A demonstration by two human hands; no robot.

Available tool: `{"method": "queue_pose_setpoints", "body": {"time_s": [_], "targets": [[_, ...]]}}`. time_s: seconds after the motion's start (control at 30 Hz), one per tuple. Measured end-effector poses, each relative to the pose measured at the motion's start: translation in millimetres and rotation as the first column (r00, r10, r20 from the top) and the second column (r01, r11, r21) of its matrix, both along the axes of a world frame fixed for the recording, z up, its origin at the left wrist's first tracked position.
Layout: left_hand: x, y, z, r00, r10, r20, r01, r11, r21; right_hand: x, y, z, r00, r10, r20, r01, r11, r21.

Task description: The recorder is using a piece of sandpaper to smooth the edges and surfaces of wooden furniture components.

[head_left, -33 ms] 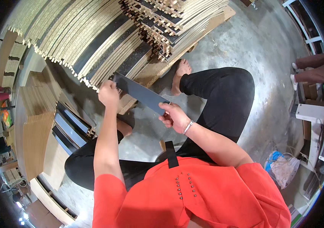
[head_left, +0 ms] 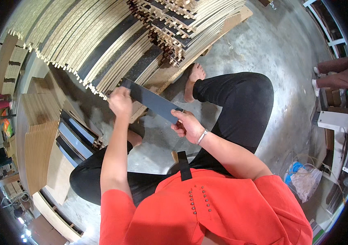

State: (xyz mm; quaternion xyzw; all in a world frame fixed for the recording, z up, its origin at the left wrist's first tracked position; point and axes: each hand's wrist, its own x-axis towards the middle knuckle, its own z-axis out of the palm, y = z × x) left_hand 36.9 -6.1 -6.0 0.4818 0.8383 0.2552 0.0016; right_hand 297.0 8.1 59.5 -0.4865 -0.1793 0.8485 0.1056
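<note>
A narrow dark grey board (head_left: pixel 151 101) slants in front of me, its left end reaching the stack's near edge. My right hand (head_left: pixel 187 125) grips its right end, thumb on the upper face and fingers curled below. At the board's left end is my left hand (head_left: pixel 121 101), slightly blurred, its fingers closed. Whatever those fingers hold, if anything, is hidden. Behind the board rises a big stack of long slats (head_left: pixel 104 38) with pale edges and some dark faces. Several small wooden pegs (head_left: pixel 176 53) jut from the slat ends.
Curved brown panels (head_left: pixel 41 151) stand at left, beside dark glossy slats (head_left: pixel 76 132). A wooden pallet edge (head_left: pixel 219 36) runs under the big stack. My bare foot (head_left: pixel 196 77) is beside it on the concrete floor (head_left: pixel 280 53). Another person's legs (head_left: pixel 337 73) show at far right.
My left hand has shifted slightly right and downward at the board's left end. My right hand and the board stay about where they were.
</note>
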Motion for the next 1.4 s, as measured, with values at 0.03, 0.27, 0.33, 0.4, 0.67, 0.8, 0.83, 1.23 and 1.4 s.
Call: {"method": "queue_pose_setpoints", "body": {"time_s": [0.03, 0.27, 0.33, 0.4, 0.67, 0.8, 0.83, 1.23, 1.4], "targets": [[12.3, 1.3, 0.0, 0.986, -0.162, -0.039, 0.165, 0.984, 0.071, -0.2, 3.4, -0.3, 0.999, -0.020, 0.047, 0.019, 1.000, 0.022], [-37.0, 17.5, 5.7, 0.986, 0.154, -0.060, -0.162, 0.969, -0.185, -0.1, -0.2, -7.9, 0.994, 0.070, 0.082, -0.075, 0.996, 0.055], [-35.0, 13.7, 9.7, 0.988, 0.132, -0.081, -0.148, 0.961, -0.235, -4.9, -0.3, -10.8, 0.956, 0.066, 0.286, -0.125, 0.973, 0.194], [-22.1, 4.1, 12.2, 0.945, 0.238, 0.224, -0.206, 0.966, -0.157, -5.6, -0.8, -16.1, 0.973, -0.004, 0.232, -0.055, 0.968, 0.246], [33.5, -10.0, 20.4, 0.031, 0.043, 0.999, -0.449, 0.893, -0.024, 9.1, -6.7, -13.1, 0.974, 0.217, 0.067, -0.226, 0.954, 0.195], [74.4, -12.4, 85.7, 0.260, -0.148, 0.954, -0.342, 0.910, 0.235, 11.0, -6.5, 7.0, 0.765, 0.205, 0.611, -0.634, 0.409, 0.656], [81.3, -14.9, 93.1, 0.357, -0.217, 0.909, -0.267, 0.909, 0.321, 7.3, -7.3, 21.5, 0.770, 0.198, 0.607, -0.628, 0.406, 0.664], [8.1, -30.1, 167.6, 0.886, -0.131, 0.444, -0.162, 0.811, 0.562, 30.6, -21.5, 66.2, 0.797, -0.150, 0.586, -0.565, 0.158, 0.809], [0.1, -66.9, 205.6, 0.644, -0.292, 0.707, -0.175, 0.844, 0.508, 33.3, -14.8, 45.5, 0.901, -0.253, 0.354, -0.345, 0.080, 0.935]]}}
